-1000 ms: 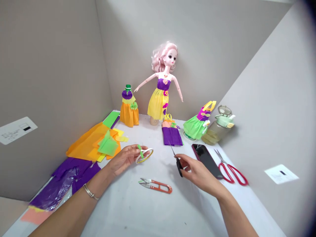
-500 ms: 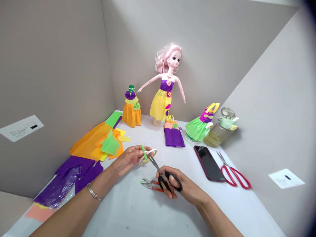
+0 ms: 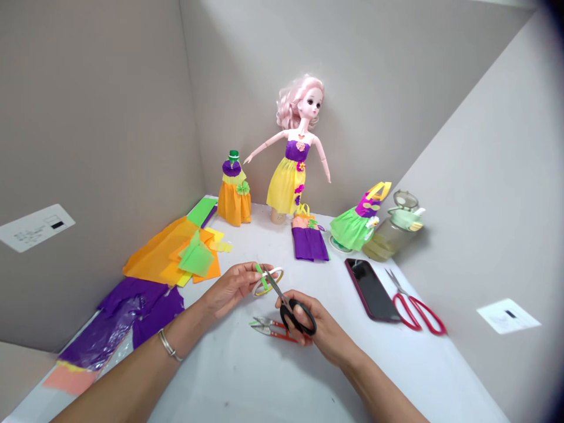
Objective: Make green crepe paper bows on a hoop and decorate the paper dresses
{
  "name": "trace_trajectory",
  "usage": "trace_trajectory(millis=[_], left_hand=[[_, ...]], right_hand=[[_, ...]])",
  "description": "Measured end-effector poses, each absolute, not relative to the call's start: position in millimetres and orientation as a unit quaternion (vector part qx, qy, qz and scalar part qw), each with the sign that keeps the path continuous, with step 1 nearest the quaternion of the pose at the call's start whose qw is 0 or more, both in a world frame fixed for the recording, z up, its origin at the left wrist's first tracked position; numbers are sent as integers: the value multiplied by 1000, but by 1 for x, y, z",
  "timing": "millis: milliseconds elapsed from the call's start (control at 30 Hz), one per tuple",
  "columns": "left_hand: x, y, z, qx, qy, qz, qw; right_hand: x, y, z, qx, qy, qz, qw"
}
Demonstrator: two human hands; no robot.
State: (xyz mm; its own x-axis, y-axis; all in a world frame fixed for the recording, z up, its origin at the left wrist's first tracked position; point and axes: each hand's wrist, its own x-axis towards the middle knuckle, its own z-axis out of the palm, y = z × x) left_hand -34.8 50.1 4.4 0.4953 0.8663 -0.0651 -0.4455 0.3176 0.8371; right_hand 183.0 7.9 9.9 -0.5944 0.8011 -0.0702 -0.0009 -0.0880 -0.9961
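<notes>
Between its thumb and fingers, my left hand [image 3: 235, 286] pinches a roll of white tape [image 3: 277, 274] together with a small green strip [image 3: 264, 282]. My right hand [image 3: 315, 323] has its fingers through the handles of black-handled scissors [image 3: 298, 315]. Their blades point up and left, meeting the tape roll and the green strip. Whether the blades are parted is hard to make out. Beneath my right hand, red-handled thread snips [image 3: 267, 327] lie on the white table [image 3: 247, 376], with a bit of green at their tips.
A pink-haired doll [image 3: 291, 170] stands at the back. Beside it are a dressed bottle [image 3: 234, 197], a small purple dress [image 3: 309, 241] and a green dress [image 3: 352, 226]. To the right lie a phone [image 3: 372, 291], red scissors [image 3: 416, 308] and a jug [image 3: 388, 235]. Coloured sheets [image 3: 158, 252] cover the left.
The black scissors have closed up, their handles drawn nearer together, and my right hand has shifted slightly left. My left hand and the tape roll have moved a little to the right.
</notes>
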Motion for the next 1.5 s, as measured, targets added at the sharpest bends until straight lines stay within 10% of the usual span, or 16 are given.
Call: trace_trajectory(millis=[433,1167,1333,1500], left_hand=[[-35,50,8,378,288,434,765],[-37,49,10,361,251,462,770],[-39,51,6,350,249,482,764],[-40,54,4,334,245,498,762]], right_hand=[[192,13,23,-332,-605,676,258],[202,21,15,-314,-454,716,426],[219,32,12,-441,-553,567,422],[230,40,-2,-569,-767,195,222]])
